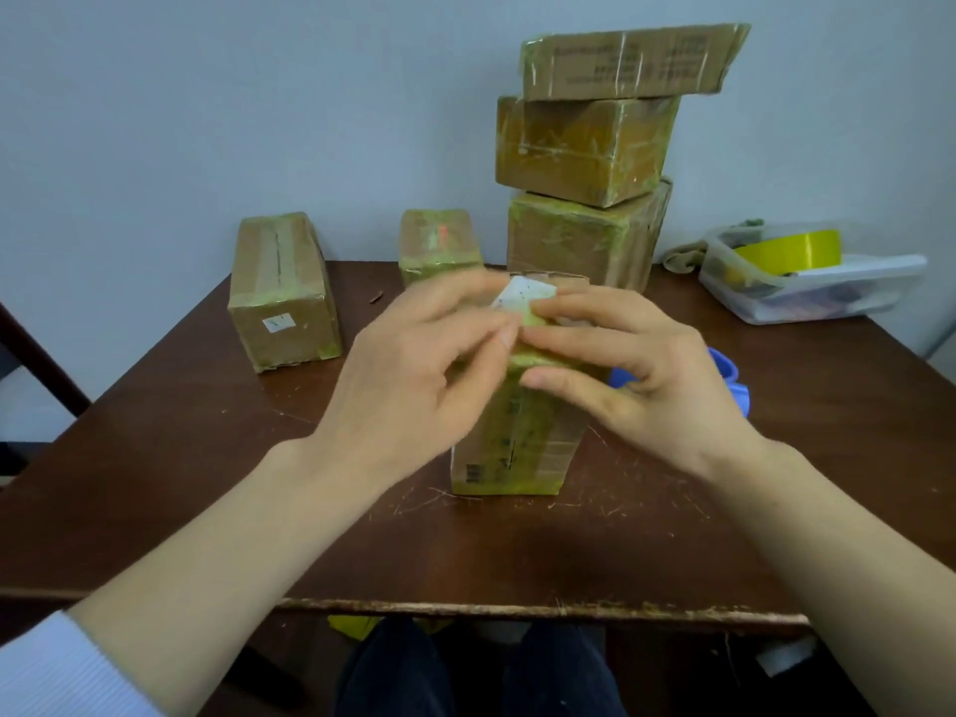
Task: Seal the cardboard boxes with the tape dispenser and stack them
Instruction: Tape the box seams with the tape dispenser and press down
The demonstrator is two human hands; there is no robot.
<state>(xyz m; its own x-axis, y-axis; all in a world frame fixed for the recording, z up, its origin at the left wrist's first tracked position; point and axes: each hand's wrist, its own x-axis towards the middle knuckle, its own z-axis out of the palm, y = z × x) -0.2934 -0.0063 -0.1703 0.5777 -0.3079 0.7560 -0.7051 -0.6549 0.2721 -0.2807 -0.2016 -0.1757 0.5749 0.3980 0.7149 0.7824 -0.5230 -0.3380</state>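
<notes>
A tall cardboard box (509, 452) wrapped in yellowish tape stands upright in the middle of the table, with a white label (522, 295) on its top. My left hand (424, 370) pinches the yellow tape at the box's top front edge between thumb and forefinger. My right hand (636, 370) holds the same edge, with its fingers on top and its thumb on the front face. The blue tape dispenser (732, 380) lies on the table behind my right hand, mostly hidden. At the back right, three taped boxes (584, 147) are stacked.
Two more taped boxes stand on the brown table (207, 483): one at the back left (282, 297), and a smaller one (439, 245) behind my hands. A clear plastic tub (812, 287) with a yellow tape roll (791, 248) sits at the right edge. The wall is right behind.
</notes>
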